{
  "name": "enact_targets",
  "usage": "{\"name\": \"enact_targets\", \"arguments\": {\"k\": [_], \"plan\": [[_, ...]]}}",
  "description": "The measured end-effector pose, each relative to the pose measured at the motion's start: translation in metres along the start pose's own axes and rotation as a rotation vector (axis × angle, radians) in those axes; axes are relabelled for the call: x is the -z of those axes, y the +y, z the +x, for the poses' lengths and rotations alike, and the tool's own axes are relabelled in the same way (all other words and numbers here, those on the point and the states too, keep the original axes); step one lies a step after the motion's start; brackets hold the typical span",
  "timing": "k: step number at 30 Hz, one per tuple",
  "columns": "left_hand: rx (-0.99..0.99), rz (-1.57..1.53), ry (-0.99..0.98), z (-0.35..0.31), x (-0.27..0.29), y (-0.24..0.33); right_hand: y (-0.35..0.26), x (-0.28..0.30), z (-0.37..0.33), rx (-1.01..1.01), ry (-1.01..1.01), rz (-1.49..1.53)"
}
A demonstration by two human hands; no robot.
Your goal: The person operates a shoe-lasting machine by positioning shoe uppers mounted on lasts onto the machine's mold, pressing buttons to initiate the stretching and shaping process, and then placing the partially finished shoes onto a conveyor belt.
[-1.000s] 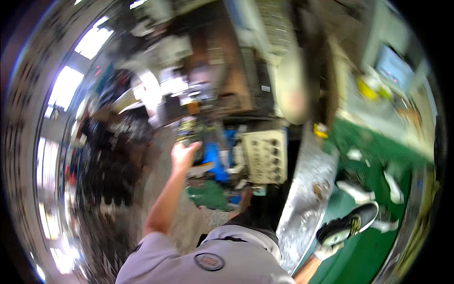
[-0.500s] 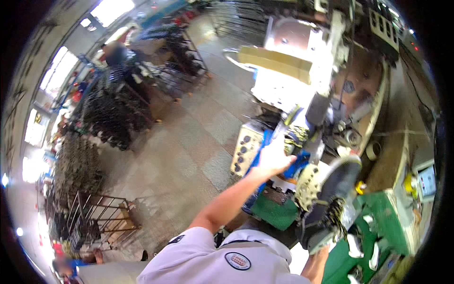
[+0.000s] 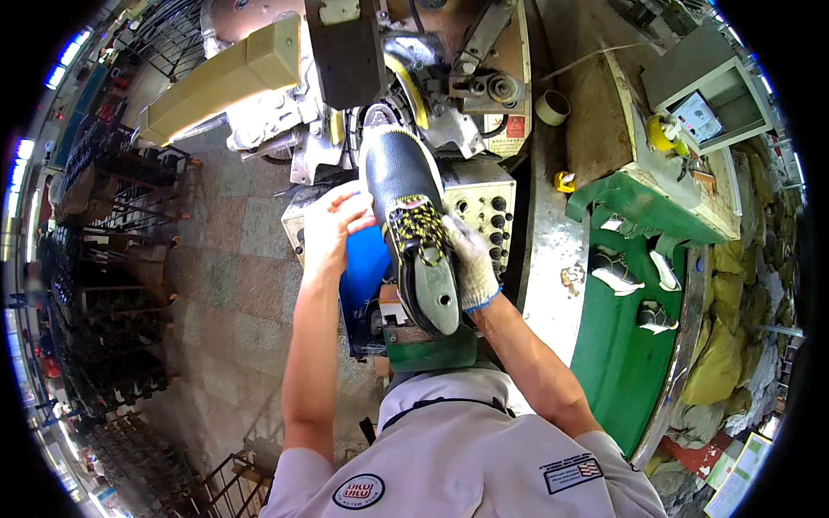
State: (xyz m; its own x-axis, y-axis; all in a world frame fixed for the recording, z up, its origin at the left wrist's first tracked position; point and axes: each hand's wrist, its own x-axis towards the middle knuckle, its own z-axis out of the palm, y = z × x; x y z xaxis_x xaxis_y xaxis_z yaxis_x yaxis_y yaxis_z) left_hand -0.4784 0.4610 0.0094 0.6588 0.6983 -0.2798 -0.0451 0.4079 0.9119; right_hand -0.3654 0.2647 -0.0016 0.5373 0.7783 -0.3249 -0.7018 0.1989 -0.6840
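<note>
A black shoe upper [image 3: 401, 164] with black-and-yellow laces is stretched over a grey shoe last [image 3: 436, 293] that has a round hole in its top. Its toe points away from me, in among the metal parts of a machine [image 3: 449, 95]. My right hand [image 3: 471, 263], in a pale knitted glove with a blue cuff, grips the shoe's right side near the laces. Bare, my left hand [image 3: 338, 226] is at the left side of the shoe, fingers loosely bent and apart, fingertips by the upper's edge. The shoe's underside is hidden.
A control panel with black knobs [image 3: 497, 220] sits behind my right hand. To the right, a green-lined bench [image 3: 617, 345] holds several shoes [image 3: 613, 272]. A yellow-brown machine arm [image 3: 229, 78] juts out at upper left. Racks [image 3: 112, 302] stand across the floor at left.
My view has swung round to face the machine. The right hand, earlier low with a shoe, now holds one at the machine. My left hand has come from beside another laced shoe to this one's side.
</note>
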Motion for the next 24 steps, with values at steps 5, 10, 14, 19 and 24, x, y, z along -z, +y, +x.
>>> {"name": "enact_targets", "arguments": {"k": [5,10,14,19,24], "plan": [[-0.048,-0.046,0.13,0.017,0.001,0.01,0.003,-0.025,0.03,0.082,0.058,-0.043],[-0.087,-0.167,0.166,0.033,-0.001,0.007,0.015,-0.034,0.063,0.056,0.116,0.121],[-0.044,0.013,0.144,0.026,-0.003,-0.011,0.032,-0.047,0.077,0.158,0.155,0.06],[0.291,-0.334,0.063,0.016,-0.015,-0.042,0.021,-0.035,0.079,0.242,0.186,-0.287],[0.282,-0.35,0.057,0.016,-0.028,-0.031,0.018,-0.032,0.084,0.255,0.234,-0.303]]}}
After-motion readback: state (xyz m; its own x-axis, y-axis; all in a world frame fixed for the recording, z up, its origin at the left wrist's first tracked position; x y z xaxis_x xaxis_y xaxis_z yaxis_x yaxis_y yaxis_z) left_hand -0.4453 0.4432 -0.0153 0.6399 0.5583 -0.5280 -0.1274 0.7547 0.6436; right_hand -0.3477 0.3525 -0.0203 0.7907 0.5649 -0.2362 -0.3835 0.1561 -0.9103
